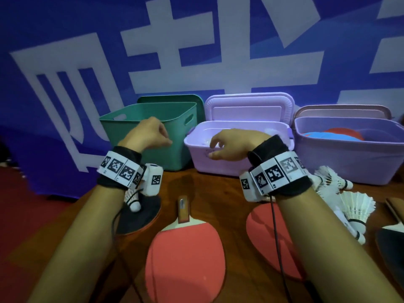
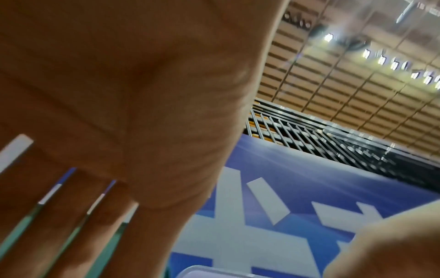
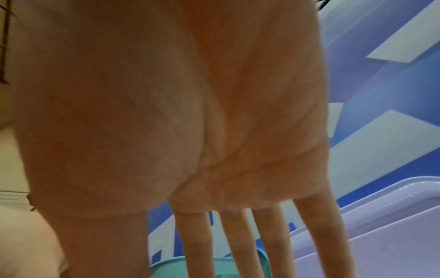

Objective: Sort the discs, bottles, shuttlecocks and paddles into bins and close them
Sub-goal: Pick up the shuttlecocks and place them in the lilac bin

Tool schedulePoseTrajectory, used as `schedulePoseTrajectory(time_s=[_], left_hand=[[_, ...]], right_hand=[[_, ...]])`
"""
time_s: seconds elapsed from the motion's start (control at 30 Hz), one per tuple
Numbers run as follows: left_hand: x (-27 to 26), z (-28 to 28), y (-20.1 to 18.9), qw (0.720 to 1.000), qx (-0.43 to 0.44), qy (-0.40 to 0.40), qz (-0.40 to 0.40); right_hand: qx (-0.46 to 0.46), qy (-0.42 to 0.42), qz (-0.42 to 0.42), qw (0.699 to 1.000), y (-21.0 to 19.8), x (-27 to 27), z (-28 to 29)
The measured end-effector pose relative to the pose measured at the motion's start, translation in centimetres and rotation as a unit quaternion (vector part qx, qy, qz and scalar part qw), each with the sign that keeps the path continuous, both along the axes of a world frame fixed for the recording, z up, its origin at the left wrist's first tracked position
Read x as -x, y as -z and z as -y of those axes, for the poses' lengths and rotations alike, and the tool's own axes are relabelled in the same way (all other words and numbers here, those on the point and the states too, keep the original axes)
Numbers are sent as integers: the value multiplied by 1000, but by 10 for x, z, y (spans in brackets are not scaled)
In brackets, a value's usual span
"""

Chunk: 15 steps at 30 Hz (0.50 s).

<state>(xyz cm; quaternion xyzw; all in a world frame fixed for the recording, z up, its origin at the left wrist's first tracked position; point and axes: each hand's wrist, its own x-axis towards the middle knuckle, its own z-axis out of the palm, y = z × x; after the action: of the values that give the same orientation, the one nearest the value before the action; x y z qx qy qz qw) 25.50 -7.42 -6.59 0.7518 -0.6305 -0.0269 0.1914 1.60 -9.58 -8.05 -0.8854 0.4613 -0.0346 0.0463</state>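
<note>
My left hand hangs in front of the green bin, its fingers loose and holding nothing. My right hand hovers over the front rim of the lilac bin, fingers straight, spread and empty. White feathery things lie in that bin, mostly hidden by the hand. The purple bin at right holds red and blue discs. On the table lie a red paddle, a second red paddle under my right arm, and a black paddle bearing a shuttlecock. No bottles are in view.
Several loose shuttlecocks lie at the right of the wooden table, with another black paddle at the right edge. Each bin's lid stands open behind it, the lilac lid upright. A blue banner hangs behind the bins.
</note>
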Motion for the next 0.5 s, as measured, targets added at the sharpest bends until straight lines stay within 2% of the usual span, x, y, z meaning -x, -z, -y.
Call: schedulePoseTrajectory(time_s=[0.07,0.17,0.27,0.37,0.5], left_hand=[[-24,-15,11,994,-80,-62,44],[-52,-38,29,970,-170,-140,100],[-66,-58,44,962,-215,-156,69],[-63,-73,50,966,-217,-129,63],[-37,-79,47,987,-128,-78,55]], right_hand=[[6,-9,-13,1000,2,-11,-9],[1,-35,-15,999,3,-23,-23],[-14,-51,-39,998,1,-26,-38],[-15,-51,-40,998,-5,-19,-52],[-22,-21,-10,1000,-22,12,-64]])
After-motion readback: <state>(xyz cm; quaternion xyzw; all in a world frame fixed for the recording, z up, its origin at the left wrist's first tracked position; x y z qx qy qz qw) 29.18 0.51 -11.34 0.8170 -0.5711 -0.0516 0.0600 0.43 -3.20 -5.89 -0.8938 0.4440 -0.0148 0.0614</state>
